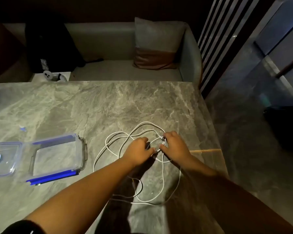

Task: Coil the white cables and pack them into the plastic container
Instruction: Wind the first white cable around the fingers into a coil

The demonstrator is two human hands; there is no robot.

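The grey marble table (91, 107) carries a clear plastic container (84, 149) with blue clips at the left, open, its lid (5, 159) just beside it. The white cables (146, 122) lie right of it in thin, loose, overlapping loops. The left hand (137, 152) and right hand (175, 146) meet over the loops, and both sets of fingers (162, 146) are curled narrow, pinching strands.
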